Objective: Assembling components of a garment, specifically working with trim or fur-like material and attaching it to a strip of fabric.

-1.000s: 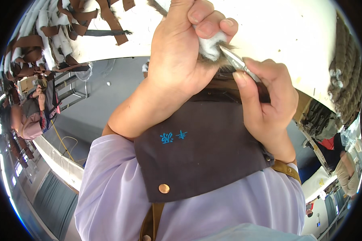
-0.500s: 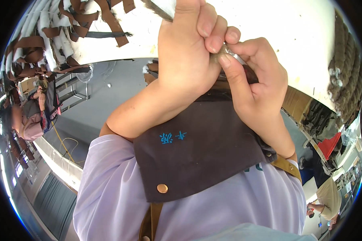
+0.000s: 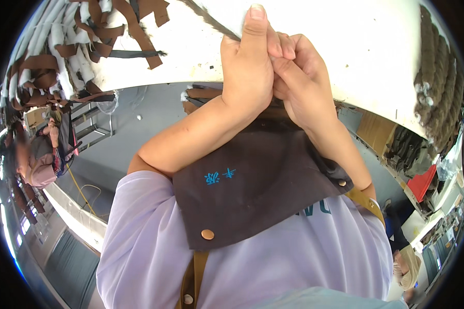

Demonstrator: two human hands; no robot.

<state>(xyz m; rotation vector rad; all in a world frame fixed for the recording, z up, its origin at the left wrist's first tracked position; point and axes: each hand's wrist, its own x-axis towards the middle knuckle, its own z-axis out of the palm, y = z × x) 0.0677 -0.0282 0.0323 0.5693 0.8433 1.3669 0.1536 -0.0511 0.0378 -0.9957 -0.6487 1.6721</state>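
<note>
My left hand (image 3: 248, 67) is closed over the white worktable (image 3: 355, 46), its thumb pointing up. A narrow, dark grey-brown fur strip (image 3: 211, 20) runs from the table's far side into this fist. Right beside it, touching it, my right hand (image 3: 307, 82) is closed, thumb and fingers pressed together against the left fingers. Whatever lies between the right fingertips is hidden by both hands. Below them hangs the dark brown apron bib (image 3: 258, 190) with its metal snaps.
Brown fabric strips (image 3: 134, 31) and white padded rolls (image 3: 33, 46) heap at the table's left. Thick grey-brown fur strips (image 3: 441, 77) hang over its right end. A seated person (image 3: 44, 154) works at far left; another person (image 3: 407, 265) is at lower right. Cardboard (image 3: 375, 129) stands below the table.
My hands have drawn closer together, the left moving right and the right moving left. More of the fur strip shows. A shiny, clear bit between my fingers is now hidden.
</note>
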